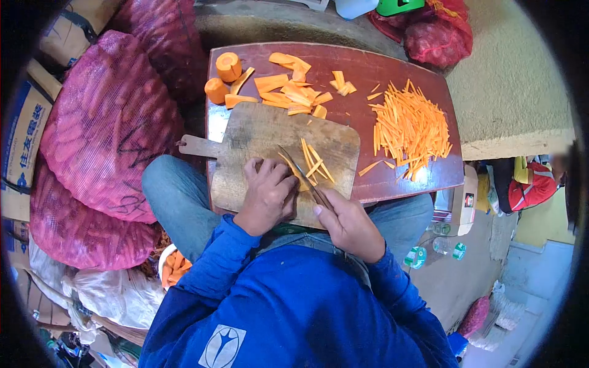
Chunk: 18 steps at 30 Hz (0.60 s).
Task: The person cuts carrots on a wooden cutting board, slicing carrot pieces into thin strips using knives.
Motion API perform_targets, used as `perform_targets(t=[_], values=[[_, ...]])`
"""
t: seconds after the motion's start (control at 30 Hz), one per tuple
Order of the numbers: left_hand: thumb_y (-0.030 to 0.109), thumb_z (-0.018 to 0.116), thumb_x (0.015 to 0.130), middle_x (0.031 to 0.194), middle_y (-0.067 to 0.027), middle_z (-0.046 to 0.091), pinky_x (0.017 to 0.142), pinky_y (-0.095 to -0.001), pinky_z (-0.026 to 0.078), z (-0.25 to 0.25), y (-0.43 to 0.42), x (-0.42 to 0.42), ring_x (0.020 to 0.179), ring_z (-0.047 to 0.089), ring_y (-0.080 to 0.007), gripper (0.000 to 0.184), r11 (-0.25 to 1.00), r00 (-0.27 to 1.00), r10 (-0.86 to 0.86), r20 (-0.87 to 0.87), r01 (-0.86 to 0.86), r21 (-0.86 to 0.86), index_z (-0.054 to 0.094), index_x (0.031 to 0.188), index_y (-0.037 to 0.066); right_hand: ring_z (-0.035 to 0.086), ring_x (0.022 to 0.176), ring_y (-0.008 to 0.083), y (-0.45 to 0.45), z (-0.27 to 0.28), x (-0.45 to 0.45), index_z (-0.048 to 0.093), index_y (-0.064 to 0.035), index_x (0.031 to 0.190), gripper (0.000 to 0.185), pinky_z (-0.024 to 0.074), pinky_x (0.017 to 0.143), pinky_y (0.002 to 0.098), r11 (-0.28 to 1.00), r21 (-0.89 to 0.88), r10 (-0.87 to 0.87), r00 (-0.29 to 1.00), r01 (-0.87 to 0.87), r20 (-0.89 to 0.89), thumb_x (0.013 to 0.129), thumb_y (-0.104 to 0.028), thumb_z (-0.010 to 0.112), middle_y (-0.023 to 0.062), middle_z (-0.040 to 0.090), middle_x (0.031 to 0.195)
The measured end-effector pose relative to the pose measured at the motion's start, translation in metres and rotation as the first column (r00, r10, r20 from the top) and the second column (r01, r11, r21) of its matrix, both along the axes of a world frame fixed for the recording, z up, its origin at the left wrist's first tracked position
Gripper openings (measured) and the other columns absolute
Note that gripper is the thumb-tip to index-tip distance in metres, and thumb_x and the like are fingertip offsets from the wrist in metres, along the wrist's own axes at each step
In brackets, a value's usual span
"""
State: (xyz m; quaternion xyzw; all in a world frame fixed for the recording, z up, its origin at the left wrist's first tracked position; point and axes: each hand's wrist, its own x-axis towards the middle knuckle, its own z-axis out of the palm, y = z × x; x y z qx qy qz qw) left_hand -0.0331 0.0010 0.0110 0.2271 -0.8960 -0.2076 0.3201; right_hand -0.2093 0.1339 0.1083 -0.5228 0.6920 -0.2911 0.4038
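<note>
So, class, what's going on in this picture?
A person's right hand holds a knife over a wooden board, the left hand curled beside the knife. A few carrot strips lie on the board. On the red table, carrot slices and two chunks sit toward the left, a heap of strips at right.

I can't see the end of the knife (304, 177), because the right hand (351, 226) covers it. The left hand (268, 191) hides part of the carrot (302, 184) under it. Far away, a green thing (397, 6) is cut off by the edge. On the right, a person's head (559, 162) looks blurry.
</note>
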Motion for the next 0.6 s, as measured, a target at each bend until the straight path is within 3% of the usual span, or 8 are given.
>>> perform_targets(t=[0.23, 0.3, 0.37, 0.47, 0.6], values=[[0.012, 0.081, 0.075, 0.104, -0.0070, 0.065, 0.105, -0.0568, 0.038, 0.001, 0.000, 0.000, 0.108, 0.062, -0.0298, 0.028, 1.000, 1.000, -0.014, 0.001, 0.014, -0.019, 0.078, 0.103, 0.007, 0.072, 0.090, 0.0555, 0.007, -0.003, 0.002, 0.059, 0.0004, 0.128, 0.028, 0.0563, 0.075, 0.0613, 0.996, -0.067, 0.056, 0.996, -0.060, -0.066, 0.108, -0.018, 0.064, 0.0326, 0.072, 0.093], [0.013, 0.081, 0.074, 0.102, -0.0071, 0.064, 0.103, -0.0562, 0.038, 0.005, 0.001, 0.001, 0.106, 0.061, -0.0295, 0.029, 0.999, 1.000, -0.014, 0.005, 0.014, -0.030, 0.077, 0.103, 0.007, 0.072, 0.084, 0.0557, 0.005, -0.013, 0.007, 0.055, 0.0007, 0.131, 0.031, 0.0554, 0.072, 0.0640, 0.992, -0.067, 0.088, 0.973, -0.105, -0.213, 0.108, -0.019, 0.064, 0.0328, 0.073, 0.091], [0.013, 0.080, 0.073, 0.098, -0.0063, 0.062, 0.094, -0.0530, 0.039, 0.013, 0.007, 0.002, 0.100, 0.059, -0.0280, 0.031, 0.998, 0.995, 0.045, 0.084, -0.042, -0.045, 0.077, 0.103, 0.007, 0.071, 0.083, 0.0562, -0.002, -0.012, 0.012, 0.054, 0.0007, 0.132, 0.033, 0.0547, 0.071, 0.0649, 0.992, -0.071, 0.088, 0.976, -0.104, -0.199, 0.108, -0.020, 0.063, 0.0332, 0.073, 0.090], [0.015, 0.080, 0.071, 0.094, -0.0051, 0.061, 0.085, -0.0485, 0.038, 0.002, 0.004, 0.004, 0.093, 0.057, -0.0265, 0.034, 0.993, 0.998, -0.004, 0.062, 0.011, -0.118, 0.076, 0.103, 0.006, 0.070, 0.080, 0.0570, -0.005, -0.013, 0.010, 0.053, 0.0013, 0.131, 0.033, 0.0536, 0.070, 0.0660, 0.994, -0.067, 0.078, 0.984, -0.089, -0.158, 0.109, -0.022, 0.062, 0.0338, 0.072, 0.088], [0.016, 0.080, 0.070, 0.091, -0.0043, 0.061, 0.081, -0.0462, 0.039, -0.001, 0.004, 0.004, 0.090, 0.059, -0.0257, 0.032, 0.991, 0.998, -0.007, 0.070, 0.017, -0.135, 0.076, 0.100, 0.006, 0.070, 0.081, 0.0577, -0.008, -0.011, 0.008, 0.055, 0.0032, 0.127, 0.032, 0.0531, 0.071, 0.0659, 0.997, -0.017, 0.071, 0.992, -0.074, -0.104, 0.109, -0.023, 0.060, 0.0353, 0.071, 0.089]])
